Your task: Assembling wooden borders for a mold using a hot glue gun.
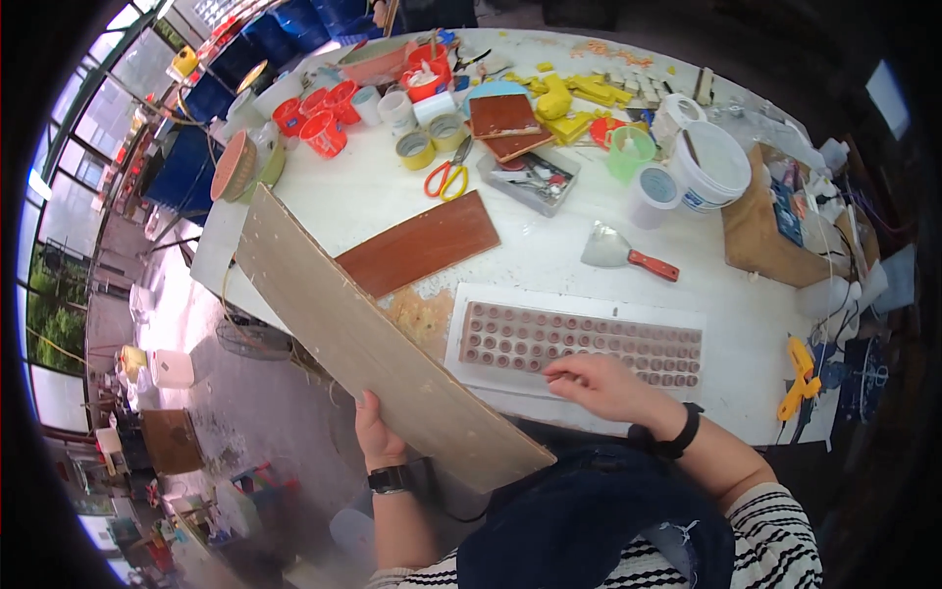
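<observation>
My left hand (378,432) grips the lower edge of a long grey-brown board (368,339), thumb up along its side. The board slants from the far left down toward my lap, past the table's front edge. My right hand (594,381) is closed, fingers pressed together, over the front edge of a brown slab with rows of round cups (579,337). Whether anything small is pinched there is hidden. The slab lies on a white panel (510,391). Behind the board lies a reddish-brown rectangular board (427,242).
A scraper (628,252) with a red handle lies beyond the slab. Scissors (448,177), tape rolls (415,149) and a clear tool box (530,182) sit farther back. At right stand a white bucket (711,162), a cardboard box (760,236) and a yellow glue gun (800,378).
</observation>
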The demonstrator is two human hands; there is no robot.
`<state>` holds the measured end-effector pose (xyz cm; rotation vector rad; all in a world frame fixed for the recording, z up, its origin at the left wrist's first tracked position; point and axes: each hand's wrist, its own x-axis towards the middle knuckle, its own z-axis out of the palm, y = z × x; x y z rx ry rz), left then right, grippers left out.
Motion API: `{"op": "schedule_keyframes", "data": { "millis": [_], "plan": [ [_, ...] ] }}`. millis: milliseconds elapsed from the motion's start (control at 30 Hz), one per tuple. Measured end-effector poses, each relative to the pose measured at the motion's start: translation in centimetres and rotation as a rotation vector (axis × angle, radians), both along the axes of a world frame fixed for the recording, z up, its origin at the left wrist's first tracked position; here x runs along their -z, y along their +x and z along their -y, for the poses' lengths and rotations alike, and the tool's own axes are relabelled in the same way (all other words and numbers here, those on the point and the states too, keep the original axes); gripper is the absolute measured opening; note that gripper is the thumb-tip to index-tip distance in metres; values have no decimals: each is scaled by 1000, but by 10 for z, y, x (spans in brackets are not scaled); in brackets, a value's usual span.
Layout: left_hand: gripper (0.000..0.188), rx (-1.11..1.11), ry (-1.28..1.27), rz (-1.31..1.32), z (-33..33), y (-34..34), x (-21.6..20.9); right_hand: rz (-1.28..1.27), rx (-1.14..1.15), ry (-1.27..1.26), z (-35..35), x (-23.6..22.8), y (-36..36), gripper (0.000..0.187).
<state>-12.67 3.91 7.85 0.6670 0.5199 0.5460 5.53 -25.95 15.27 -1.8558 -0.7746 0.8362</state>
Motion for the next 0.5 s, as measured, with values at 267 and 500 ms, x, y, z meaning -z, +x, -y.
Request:
{"op": "schedule_keyframes", "data": {
  "millis": [267,500],
  "plan": [
    [54,410,157,155,136,37,-61,-98,-50,245,88,-26,-55,54],
    [59,603,431,64,276,27,-95,-447,236,525,221,8,-126,43]
  ]
}}
